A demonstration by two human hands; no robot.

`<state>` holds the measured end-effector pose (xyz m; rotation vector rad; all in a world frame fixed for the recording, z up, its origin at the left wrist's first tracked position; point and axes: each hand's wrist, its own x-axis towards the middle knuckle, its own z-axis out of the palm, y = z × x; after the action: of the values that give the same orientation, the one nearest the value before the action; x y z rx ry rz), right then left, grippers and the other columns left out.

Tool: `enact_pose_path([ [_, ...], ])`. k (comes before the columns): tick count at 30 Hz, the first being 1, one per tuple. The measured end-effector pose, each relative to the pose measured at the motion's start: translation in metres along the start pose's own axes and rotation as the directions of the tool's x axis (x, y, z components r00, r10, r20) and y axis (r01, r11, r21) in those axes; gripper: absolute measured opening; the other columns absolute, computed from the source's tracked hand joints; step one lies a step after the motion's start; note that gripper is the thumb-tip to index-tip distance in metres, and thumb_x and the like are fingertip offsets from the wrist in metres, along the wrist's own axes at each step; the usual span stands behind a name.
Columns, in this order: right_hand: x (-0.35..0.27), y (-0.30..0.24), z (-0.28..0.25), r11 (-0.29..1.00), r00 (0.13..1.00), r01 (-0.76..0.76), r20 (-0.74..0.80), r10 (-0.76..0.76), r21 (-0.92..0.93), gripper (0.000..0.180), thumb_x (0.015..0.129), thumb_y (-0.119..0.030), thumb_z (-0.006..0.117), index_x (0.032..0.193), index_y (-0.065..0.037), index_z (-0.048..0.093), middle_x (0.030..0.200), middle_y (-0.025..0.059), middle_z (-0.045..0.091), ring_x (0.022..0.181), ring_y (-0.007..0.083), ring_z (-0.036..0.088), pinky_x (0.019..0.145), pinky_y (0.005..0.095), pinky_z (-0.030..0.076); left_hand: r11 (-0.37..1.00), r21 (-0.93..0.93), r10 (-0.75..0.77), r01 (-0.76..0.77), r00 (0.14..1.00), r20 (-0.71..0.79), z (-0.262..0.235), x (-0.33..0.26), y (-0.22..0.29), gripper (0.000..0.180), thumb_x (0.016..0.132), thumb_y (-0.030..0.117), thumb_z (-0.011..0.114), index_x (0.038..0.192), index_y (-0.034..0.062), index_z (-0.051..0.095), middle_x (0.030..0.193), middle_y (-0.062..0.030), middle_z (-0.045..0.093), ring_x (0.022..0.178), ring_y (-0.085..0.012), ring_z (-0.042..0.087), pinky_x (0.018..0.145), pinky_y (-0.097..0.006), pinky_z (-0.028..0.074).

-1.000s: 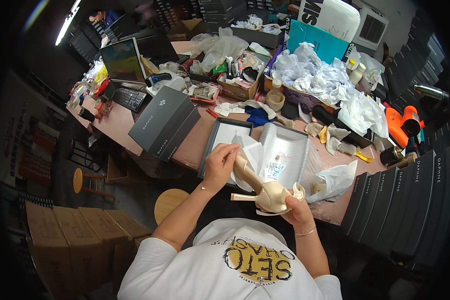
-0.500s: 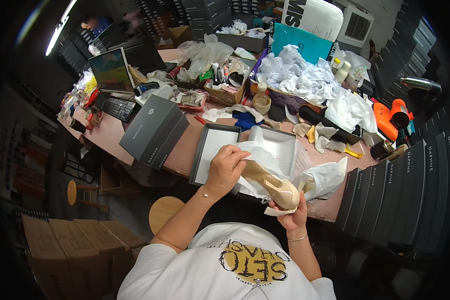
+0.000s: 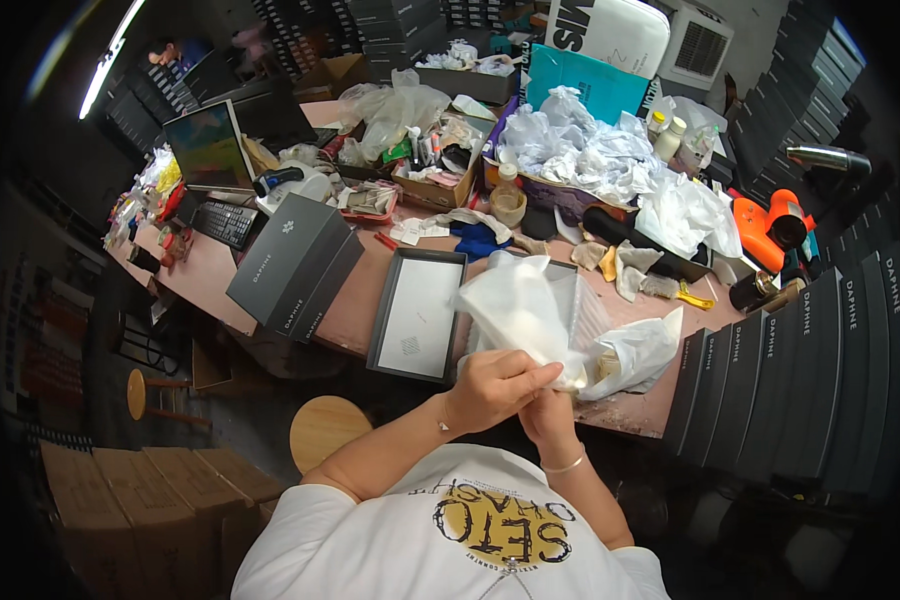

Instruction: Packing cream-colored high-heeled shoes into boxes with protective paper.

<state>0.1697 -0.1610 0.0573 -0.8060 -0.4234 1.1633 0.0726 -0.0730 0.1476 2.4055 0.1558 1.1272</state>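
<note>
Pink table [image 3: 355, 310], dark boxes [image 3: 292, 263] (cluttered), laptop [image 3: 210, 145]

White translucent tissue paper [image 3: 518, 310]; dark grey box lid [image 3: 417, 315] w/ pale grey inside; charcoal shoebox [image 3: 292, 265]; counter [image 3: 355, 305] pinkish-brown; teal carton [image 3: 585, 92]; orange tool [image 3: 770, 225]; blue cloth [image 3: 478, 240]; round stool [image 3: 330, 430] light wood; T-shirt [image 3: 370, 545] white w/ black-and-yellow print.
</note>
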Motion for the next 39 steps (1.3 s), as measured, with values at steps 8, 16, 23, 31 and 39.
enact_pose_path([
  [8,0.002,-0.020,0.008,0.966,0.998,-0.056,0.005,0.057,0.253,0.037,0.089,-0.020,0.060,0.120,-0.004,0.051,0.112,0.0056,0.059,0.098,0.0189,0.059,0.086,0.0327,0.048,0.984,-0.129,-0.127,0.122,0.991,-0.036,0.012,-0.017,-0.004,0.038,0.069,-0.002,0.068,0.106,0.0030,0.065,0.072,-0.0057,0.056,0.058,-0.0187,0.058,0.052,-0.029,0.047],
  [16,0.030,-0.013,-0.023,0.371,0.913,0.408,0.372,-0.167,-0.835,0.028,0.080,-0.021,0.066,0.102,-0.005,0.060,0.087,0.0149,0.064,0.084,0.0271,0.062,0.072,0.0365,0.049,0.967,-0.055,-0.252,0.250,0.968,-0.023,0.022,-0.045,-0.007,0.028,0.073,-0.001,0.066,0.100,0.0026,0.066,0.073,-0.0065,0.057,0.062,-0.0198,0.057,0.056,-0.027,0.046],
  [23,0.021,-0.095,0.018,-0.322,0.933,0.359,0.331,0.141,-0.876,0.029,0.075,-0.033,0.070,0.084,-0.006,0.063,0.084,0.0126,0.062,0.080,0.0288,0.061,0.081,0.0433,0.039,0.588,-0.493,-0.793,0.641,0.578,-0.193,0.012,-0.064,-0.070,0.019,0.091,0.014,0.059,0.099,-0.0026,0.064,0.085,-0.0003,0.062,0.074,-0.0043,0.053,0.064,-0.019,0.043],
  [31,0.018,-0.122,0.011,-0.416,0.843,0.428,0.521,-0.137,-0.802,0.015,0.071,-0.014,0.071,0.077,-0.005,0.061,0.118,0.0109,0.056,0.118,0.0290,0.045,0.097,0.0521,0.030,0.640,-0.397,-0.736,0.658,0.673,-0.070,0.004,-0.052,-0.047,0.014,0.088,0.008,0.061,0.097,-0.0010,0.066,0.074,0.0012,0.051,0.066,-0.0056,0.046,0.059,-0.020,0.038],
  [39,0.080,-0.095,-0.002,0.568,0.975,0.217,0.150,-0.164,-0.794,0.012,0.080,-0.007,0.067,0.085,0.002,0.061,0.078,0.0073,0.064,0.073,0.0148,0.061,0.068,0.0268,0.048,0.400,-0.585,-0.833,0.705,0.546,0.088,-0.013,-0.062,-0.053,0.028,0.094,0.025,0.052,0.097,-0.0001,0.065,0.086,-0.0016,0.058,0.079,-0.0094,0.053,0.070,-0.025,0.044],
])
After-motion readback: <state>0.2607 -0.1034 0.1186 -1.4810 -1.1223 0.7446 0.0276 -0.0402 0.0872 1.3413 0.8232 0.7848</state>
